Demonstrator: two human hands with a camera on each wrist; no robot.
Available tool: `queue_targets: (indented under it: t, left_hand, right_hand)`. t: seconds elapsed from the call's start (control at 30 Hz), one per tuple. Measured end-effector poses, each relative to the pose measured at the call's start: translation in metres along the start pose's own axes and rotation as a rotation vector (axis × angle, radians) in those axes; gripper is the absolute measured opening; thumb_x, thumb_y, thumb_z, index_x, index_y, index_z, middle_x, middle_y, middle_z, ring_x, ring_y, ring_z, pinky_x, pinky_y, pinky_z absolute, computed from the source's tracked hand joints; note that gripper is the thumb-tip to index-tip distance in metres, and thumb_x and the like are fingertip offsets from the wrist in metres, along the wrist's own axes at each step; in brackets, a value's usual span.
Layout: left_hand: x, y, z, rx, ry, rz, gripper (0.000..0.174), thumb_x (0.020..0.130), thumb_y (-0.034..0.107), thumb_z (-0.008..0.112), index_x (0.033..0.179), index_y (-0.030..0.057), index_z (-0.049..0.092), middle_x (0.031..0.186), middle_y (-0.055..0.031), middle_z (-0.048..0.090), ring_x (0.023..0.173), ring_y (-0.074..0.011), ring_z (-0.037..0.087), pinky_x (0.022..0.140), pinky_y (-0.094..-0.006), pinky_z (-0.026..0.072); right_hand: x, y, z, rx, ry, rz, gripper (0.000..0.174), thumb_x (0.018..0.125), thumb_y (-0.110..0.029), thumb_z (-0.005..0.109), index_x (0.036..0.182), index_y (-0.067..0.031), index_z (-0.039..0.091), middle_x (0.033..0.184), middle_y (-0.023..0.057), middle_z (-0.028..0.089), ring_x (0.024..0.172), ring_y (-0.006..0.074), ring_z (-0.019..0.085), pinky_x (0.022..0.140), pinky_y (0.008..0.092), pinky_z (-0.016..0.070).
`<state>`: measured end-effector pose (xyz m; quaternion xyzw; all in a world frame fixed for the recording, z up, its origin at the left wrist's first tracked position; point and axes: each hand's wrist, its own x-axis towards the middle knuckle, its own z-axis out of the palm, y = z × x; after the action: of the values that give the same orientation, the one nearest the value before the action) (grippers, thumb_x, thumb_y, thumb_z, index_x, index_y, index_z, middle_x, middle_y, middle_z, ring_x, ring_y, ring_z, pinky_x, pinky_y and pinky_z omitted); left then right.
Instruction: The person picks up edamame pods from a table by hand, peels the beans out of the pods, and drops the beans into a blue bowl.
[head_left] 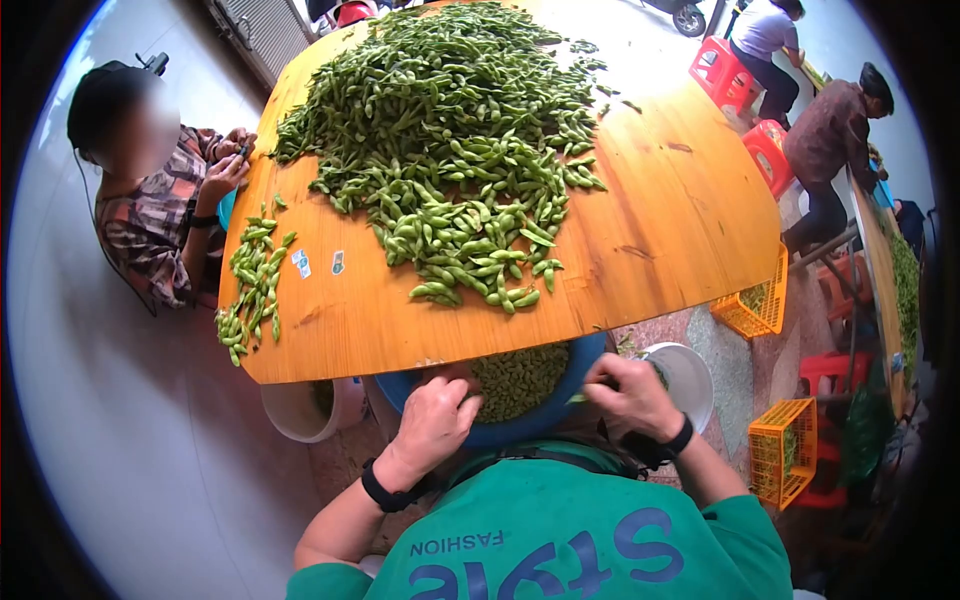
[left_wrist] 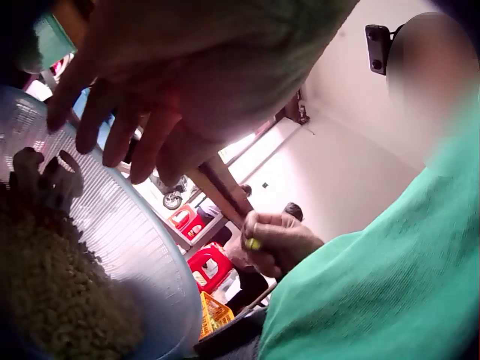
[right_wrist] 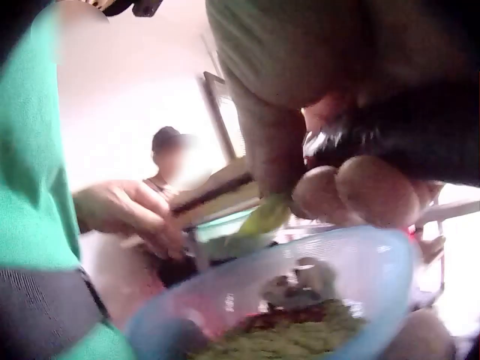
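Note:
In the head view my left hand point(head_left: 437, 418) is over the left side of a blue basin point(head_left: 588, 365) of shelled green soybeans point(head_left: 520, 382). The left wrist view shows this hand's fingers point(left_wrist: 120, 135) hanging loosely, with nothing between them. My right hand point(head_left: 635, 398), at the basin's right side, pinches a green soybean pod point(right_wrist: 261, 217) between thumb and fingers. A dark glossy thing point(right_wrist: 390, 139) lies along the right palm; I cannot tell its kind. In front, a big heap of soybean pods point(head_left: 450, 130) covers much of the wooden table point(head_left: 670, 220).
A smaller pod pile point(head_left: 258, 280) lies at the table's left. White buckets point(head_left: 690, 385) flank the basin. Another person point(head_left: 150, 200) sits at the left, hands at the table edge. Orange crates point(head_left: 783, 452) and red stools point(head_left: 768, 155) stand to the right.

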<state>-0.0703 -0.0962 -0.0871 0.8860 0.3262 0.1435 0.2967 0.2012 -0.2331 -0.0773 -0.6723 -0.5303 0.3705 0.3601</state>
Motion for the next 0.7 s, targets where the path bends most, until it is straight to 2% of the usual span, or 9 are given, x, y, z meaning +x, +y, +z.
queue_targets:
  t: [0.07,0.17,0.3,0.33,0.43,0.5,0.57,0.67,0.7]
  left_hand:
    - [0.011,0.018,-0.016,-0.073,0.022,0.038,0.016,0.086,0.01,0.068,0.098,0.0006,0.066,0.092,-0.0154,0.065,0.083,-0.0295,0.065,0.072,-0.0359,0.0525]
    - [0.037,0.044,-0.031,-0.097,0.109,0.095,0.023,0.086,0.012,0.07,0.104,0.0005,0.063,0.088,-0.0142,0.064,0.078,-0.0284,0.064,0.065,-0.0357,0.0515]
    - [0.082,0.047,-0.024,0.116,0.295,0.136,0.033,0.086,0.018,0.071,0.11,0.0007,0.058,0.087,-0.014,0.062,0.075,-0.0297,0.063,0.062,-0.038,0.0499]
    - [0.089,0.044,-0.02,0.119,0.297,0.141,0.033,0.086,0.018,0.071,0.11,0.0007,0.058,0.087,-0.014,0.062,0.075,-0.0297,0.063,0.062,-0.038,0.0499]
    - [0.101,0.037,-0.012,0.205,0.317,0.094,0.023,0.087,0.019,0.069,0.101,0.0032,0.059,0.087,-0.0138,0.061,0.077,-0.0326,0.063,0.065,-0.0413,0.0495]
    - [0.1,0.036,-0.013,0.214,0.326,0.101,0.02,0.087,0.017,0.068,0.099,0.0037,0.059,0.087,-0.0135,0.06,0.078,-0.0328,0.063,0.065,-0.0412,0.0494]
    - [0.097,0.035,-0.015,0.228,0.381,0.132,0.011,0.085,0.009,0.067,0.093,0.0044,0.06,0.087,-0.0122,0.058,0.078,-0.0334,0.062,0.065,-0.0409,0.0493]
    - [0.092,0.029,-0.022,0.157,0.452,0.19,0.013,0.083,0.002,0.066,0.094,0.0044,0.06,0.089,-0.0123,0.057,0.079,-0.0339,0.06,0.066,-0.0402,0.0495]
    - [0.091,0.026,-0.023,0.131,0.482,0.226,0.013,0.084,-0.001,0.065,0.094,0.003,0.058,0.084,-0.0091,0.06,0.07,-0.025,0.061,0.061,-0.0358,0.0491]
  right_hand:
    - [-0.02,0.054,-0.023,-0.316,-0.017,0.129,0.024,0.08,-0.02,0.069,0.093,-0.0006,0.064,0.086,0.019,0.067,0.078,0.0331,0.068,0.069,0.0413,0.0534]
    - [-0.043,0.048,-0.042,-0.783,-0.015,0.321,0.037,0.078,-0.025,0.067,0.105,-0.0002,0.063,0.088,0.028,0.065,0.085,0.0448,0.064,0.078,0.0498,0.0526]
    - [-0.026,0.043,-0.024,-0.527,-0.09,0.311,0.026,0.079,-0.016,0.057,0.095,0.0047,0.059,0.085,0.0317,0.062,0.085,0.0471,0.063,0.077,0.0511,0.0513]
    - [-0.024,0.043,-0.012,-0.455,-0.013,0.154,0.017,0.079,-0.009,0.054,0.09,0.0038,0.057,0.085,0.0306,0.062,0.085,0.0472,0.062,0.075,0.0509,0.0504]
    - [-0.012,-0.002,0.005,-0.385,0.013,0.061,0.013,0.082,-0.003,0.052,0.093,0.0028,0.058,0.086,0.0269,0.063,0.084,0.0446,0.063,0.074,0.0478,0.0509]
    - [-0.004,-0.023,0.011,-0.036,-0.013,-0.162,0.015,0.084,0.002,0.053,0.098,0.0012,0.059,0.085,0.0234,0.063,0.083,0.0398,0.064,0.071,0.0432,0.0514]
    - [0.001,-0.034,0.013,-0.017,-0.04,-0.178,0.016,0.085,0.001,0.055,0.1,0.0002,0.06,0.085,0.022,0.063,0.082,0.0379,0.065,0.071,0.0419,0.0515]
    - [0.011,-0.045,0.018,-0.001,-0.01,-0.244,0.016,0.086,0.0,0.057,0.102,0.0,0.061,0.08,0.0194,0.063,0.075,0.0331,0.065,0.067,0.0381,0.0512]
    - [0.014,-0.053,0.018,0.02,0.016,-0.16,0.016,0.086,0.0,0.057,0.102,0.0003,0.061,0.076,0.0183,0.062,0.071,0.0311,0.064,0.065,0.0365,0.0509]
